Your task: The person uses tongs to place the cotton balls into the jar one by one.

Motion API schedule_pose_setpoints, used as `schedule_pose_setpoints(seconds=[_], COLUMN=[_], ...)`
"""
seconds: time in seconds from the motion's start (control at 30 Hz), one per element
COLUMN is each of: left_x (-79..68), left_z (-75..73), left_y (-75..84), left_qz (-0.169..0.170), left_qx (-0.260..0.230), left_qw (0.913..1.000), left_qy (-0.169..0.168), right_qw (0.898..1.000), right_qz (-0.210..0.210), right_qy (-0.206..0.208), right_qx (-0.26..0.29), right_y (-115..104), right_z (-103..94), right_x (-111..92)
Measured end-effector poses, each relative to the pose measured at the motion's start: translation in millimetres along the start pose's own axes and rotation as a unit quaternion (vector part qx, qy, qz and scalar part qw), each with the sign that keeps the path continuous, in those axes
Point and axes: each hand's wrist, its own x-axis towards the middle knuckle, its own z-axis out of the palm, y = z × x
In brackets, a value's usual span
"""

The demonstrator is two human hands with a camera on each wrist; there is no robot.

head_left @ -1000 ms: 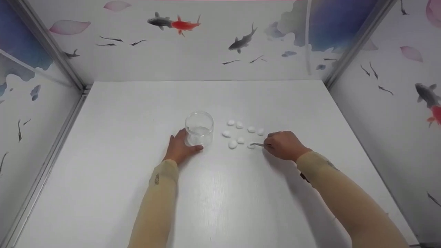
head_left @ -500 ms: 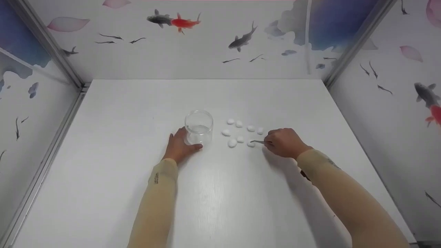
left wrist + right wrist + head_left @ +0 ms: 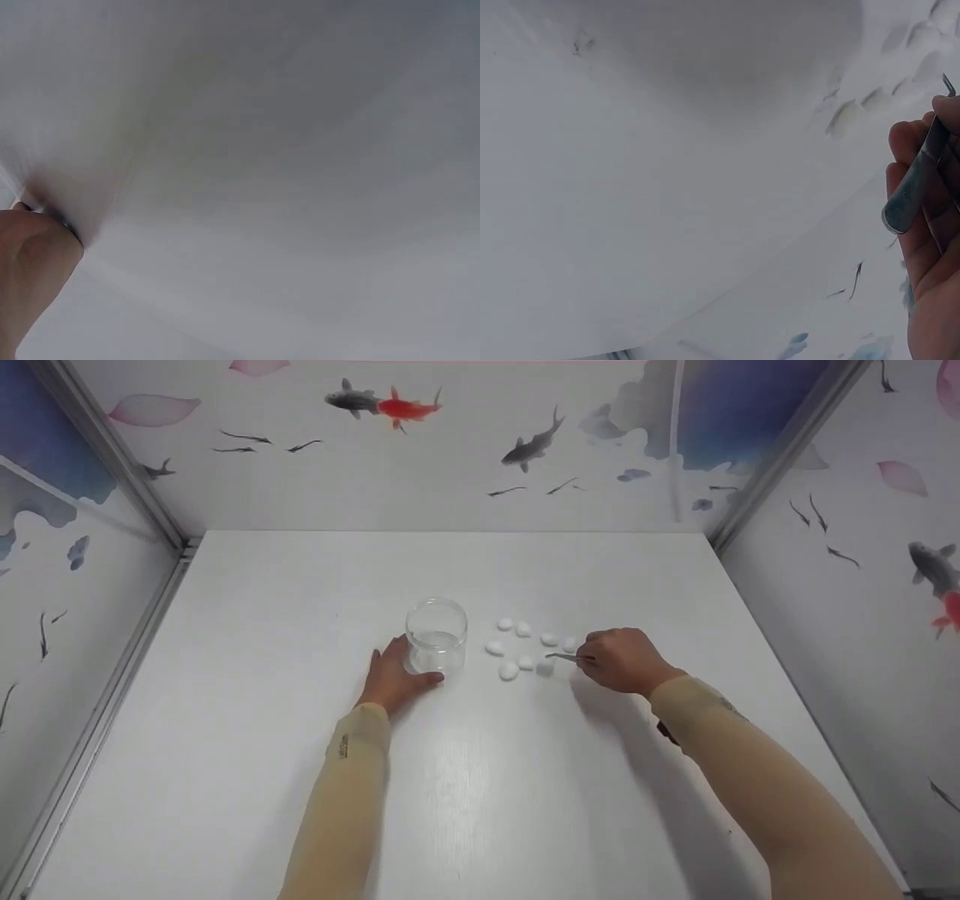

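A clear, open-topped jar (image 3: 437, 637) stands upright on the white table. My left hand (image 3: 391, 679) grips its lower left side, thumb in front and fingers round behind. Only a bit of that hand (image 3: 37, 270) shows in the left wrist view. In the right hand (image 3: 626, 660) are metal tweezers (image 3: 567, 657), tips pointing left, seen closer as tweezers (image 3: 915, 187) in the right wrist view. Several white cotton balls, such as a front cotton ball (image 3: 509, 670), lie between jar and tweezers. Below the tips is a grey, shadow-like patch; whether they hold a cotton ball is unclear.
The white table (image 3: 450, 802) meets a printed back wall (image 3: 442, 487) with fish and petals. Side walls (image 3: 832, 585) rise at left and right, with metal strips along the corners.
The right hand and tweezers have risen slightly away from the front right cotton ball's spot, where a grey patch now shows. The left hand stays on the jar.
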Motion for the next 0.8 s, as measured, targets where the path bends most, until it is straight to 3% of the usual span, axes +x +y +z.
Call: schedule_pose_setpoints(seconds=[0.17, 0.4, 0.6, 0.8], left_x=[1.2, 0.7, -1.9, -1.9], left_z=[-0.6, -0.3, 0.0, -1.7], left_y=[0.2, 0.8, 3.8, 5.8], left_qz=[-0.01, -0.018, -0.02, -0.014], left_qx=[0.001, 0.006, 0.013, 0.023], left_qw=[0.9999, 0.9998, 0.9997, 0.9996], left_qy=[-0.007, -0.003, -0.001, 0.002], right_qw=[1.0, 0.998, 0.998, 0.997], right_qz=[-0.013, -0.038, -0.055, -0.071], right_qy=[0.016, 0.052, 0.038, 0.011], right_qx=[0.004, 0.002, -0.004, -0.009], right_y=[-8.4, -42.6, -73.1, -80.9], right_z=[-12.5, -28.2, -20.6, -6.0], right_x=[25.2, 84.2, 122.9, 131.4])
